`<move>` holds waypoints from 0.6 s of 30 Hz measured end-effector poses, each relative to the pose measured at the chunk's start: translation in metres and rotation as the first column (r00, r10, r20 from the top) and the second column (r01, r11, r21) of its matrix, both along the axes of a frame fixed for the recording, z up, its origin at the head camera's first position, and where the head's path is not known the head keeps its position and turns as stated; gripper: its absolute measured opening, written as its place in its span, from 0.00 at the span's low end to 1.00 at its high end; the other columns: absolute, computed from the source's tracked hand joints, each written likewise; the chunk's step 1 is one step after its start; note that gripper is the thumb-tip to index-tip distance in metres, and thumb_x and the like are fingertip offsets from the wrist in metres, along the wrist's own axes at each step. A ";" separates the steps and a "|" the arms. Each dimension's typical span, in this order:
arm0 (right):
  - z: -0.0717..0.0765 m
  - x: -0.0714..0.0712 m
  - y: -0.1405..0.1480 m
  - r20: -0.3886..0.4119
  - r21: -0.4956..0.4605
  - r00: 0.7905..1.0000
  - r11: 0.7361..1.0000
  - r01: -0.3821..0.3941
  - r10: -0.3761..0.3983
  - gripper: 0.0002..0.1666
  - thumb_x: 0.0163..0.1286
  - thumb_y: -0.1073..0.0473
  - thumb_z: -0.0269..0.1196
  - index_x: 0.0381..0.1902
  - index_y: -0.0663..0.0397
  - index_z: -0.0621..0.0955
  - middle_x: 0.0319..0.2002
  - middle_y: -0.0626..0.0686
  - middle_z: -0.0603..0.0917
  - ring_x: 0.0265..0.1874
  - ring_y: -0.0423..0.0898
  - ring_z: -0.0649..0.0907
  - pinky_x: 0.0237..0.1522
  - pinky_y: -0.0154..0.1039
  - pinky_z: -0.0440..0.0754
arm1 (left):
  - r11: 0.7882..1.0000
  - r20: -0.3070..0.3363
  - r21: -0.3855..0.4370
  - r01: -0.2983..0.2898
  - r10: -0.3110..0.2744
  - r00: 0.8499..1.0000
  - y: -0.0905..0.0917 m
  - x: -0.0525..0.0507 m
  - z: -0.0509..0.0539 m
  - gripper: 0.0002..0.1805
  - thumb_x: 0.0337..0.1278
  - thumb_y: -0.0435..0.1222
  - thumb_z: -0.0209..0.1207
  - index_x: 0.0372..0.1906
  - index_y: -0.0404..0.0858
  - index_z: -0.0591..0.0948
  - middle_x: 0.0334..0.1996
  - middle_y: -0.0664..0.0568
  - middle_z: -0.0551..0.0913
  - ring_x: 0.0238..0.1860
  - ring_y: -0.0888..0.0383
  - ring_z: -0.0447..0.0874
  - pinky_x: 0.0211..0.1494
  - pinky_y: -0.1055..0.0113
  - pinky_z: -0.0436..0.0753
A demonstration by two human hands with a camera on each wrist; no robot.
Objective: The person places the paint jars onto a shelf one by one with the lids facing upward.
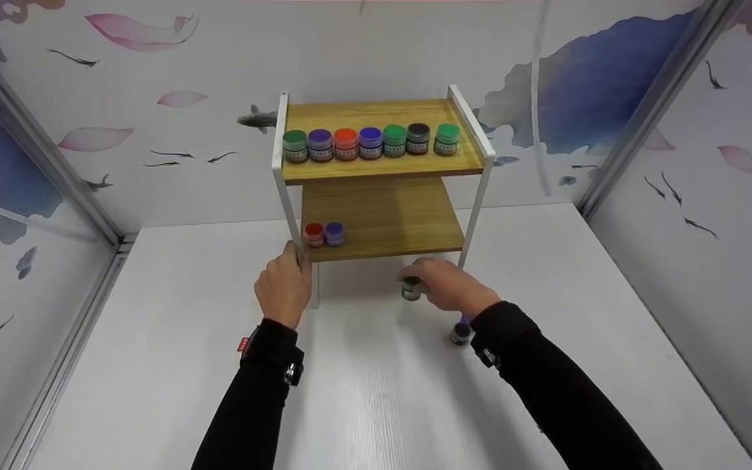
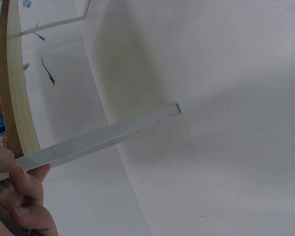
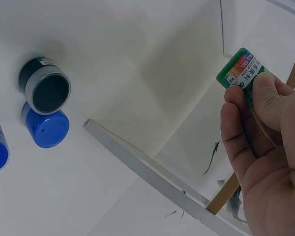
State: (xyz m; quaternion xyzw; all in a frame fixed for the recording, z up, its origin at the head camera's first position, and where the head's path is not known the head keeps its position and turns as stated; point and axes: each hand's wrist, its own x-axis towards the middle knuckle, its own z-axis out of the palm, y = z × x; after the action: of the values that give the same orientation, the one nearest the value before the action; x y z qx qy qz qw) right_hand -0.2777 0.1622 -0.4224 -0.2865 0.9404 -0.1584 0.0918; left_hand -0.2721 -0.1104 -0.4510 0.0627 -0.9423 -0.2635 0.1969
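Two grips: holding white post (image 2: 103,135) with left hand (image 1: 282,285), pinching small jar (image 1: 410,292) in right hand (image 1: 444,285), near front edge of lower shelf (image 1: 392,219). Likely light, stiff, a bit slippery; best taken across opposite sides.

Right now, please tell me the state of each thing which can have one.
Rack: standing upright
Upper seven jars: upright, closed
Lower two jars: upright, closed
Loose jars: upright, seemingly closed
Held jar: pinched, lid mostly covered
Left grip: curled round rack's leg
Right grip: pinching held jar
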 end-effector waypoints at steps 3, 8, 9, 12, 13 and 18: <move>0.006 -0.002 -0.001 -0.007 0.002 1.000 1.000 -0.004 0.004 0.20 0.67 0.72 0.59 0.56 0.53 0.82 0.49 0.53 0.85 0.50 0.48 0.83 0.55 0.45 0.80 | 1.000 0.005 0.006 -0.001 0.001 1.000 0.000 0.000 0.000 0.12 0.70 0.43 0.53 0.32 0.40 0.75 0.19 0.52 0.75 0.19 0.56 0.69 0.18 0.64 0.63; 0.017 -0.006 -0.003 -0.004 -0.005 1.000 1.000 0.015 -0.015 0.21 0.67 0.71 0.60 0.55 0.51 0.83 0.50 0.53 0.85 0.48 0.47 0.82 0.54 0.46 0.80 | 1.000 -0.010 0.017 0.010 -0.010 1.000 -0.001 0.001 0.001 0.12 0.69 0.41 0.53 0.33 0.38 0.76 0.19 0.50 0.77 0.19 0.56 0.69 0.18 0.64 0.64; 0.020 -0.007 -0.003 -0.004 -0.005 1.000 1.000 0.020 -0.020 0.21 0.67 0.71 0.60 0.55 0.50 0.83 0.50 0.53 0.85 0.47 0.47 0.82 0.54 0.46 0.81 | 1.000 -0.013 0.017 0.012 -0.012 1.000 -0.001 0.001 0.001 0.11 0.69 0.41 0.54 0.33 0.37 0.76 0.19 0.49 0.78 0.19 0.56 0.69 0.18 0.64 0.64; 0.027 -0.010 -0.004 -0.006 0.002 0.999 0.999 0.039 -0.039 0.21 0.67 0.71 0.60 0.55 0.49 0.83 0.50 0.53 0.85 0.45 0.48 0.81 0.53 0.47 0.80 | 1.000 -0.011 0.014 0.009 -0.008 1.000 -0.001 0.001 0.002 0.12 0.68 0.41 0.54 0.33 0.37 0.76 0.19 0.49 0.78 0.19 0.56 0.69 0.18 0.64 0.64; 0.029 -0.011 -0.004 -0.009 0.003 0.999 0.999 0.044 -0.044 0.21 0.67 0.71 0.60 0.55 0.49 0.83 0.50 0.53 0.85 0.45 0.48 0.81 0.53 0.47 0.80 | 1.000 -0.005 0.012 0.006 -0.006 1.000 0.000 0.002 0.002 0.12 0.69 0.42 0.54 0.33 0.38 0.76 0.19 0.49 0.78 0.19 0.56 0.69 0.18 0.64 0.64; 0.041 -0.015 -0.007 -0.026 0.002 0.998 0.998 0.063 -0.063 0.19 0.67 0.68 0.62 0.55 0.49 0.83 0.49 0.52 0.85 0.45 0.48 0.81 0.53 0.47 0.80 | 1.000 0.008 0.008 0.004 -0.004 1.000 0.000 0.001 0.002 0.12 0.69 0.43 0.54 0.33 0.38 0.76 0.20 0.50 0.77 0.19 0.56 0.69 0.19 0.64 0.63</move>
State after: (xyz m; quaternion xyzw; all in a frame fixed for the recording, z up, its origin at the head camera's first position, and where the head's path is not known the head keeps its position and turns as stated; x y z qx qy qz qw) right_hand -0.2922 0.1551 -0.3814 -0.2586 0.9503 -0.1560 0.0751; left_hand -0.2709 -0.1108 -0.4489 0.0629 -0.9421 -0.2674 0.1925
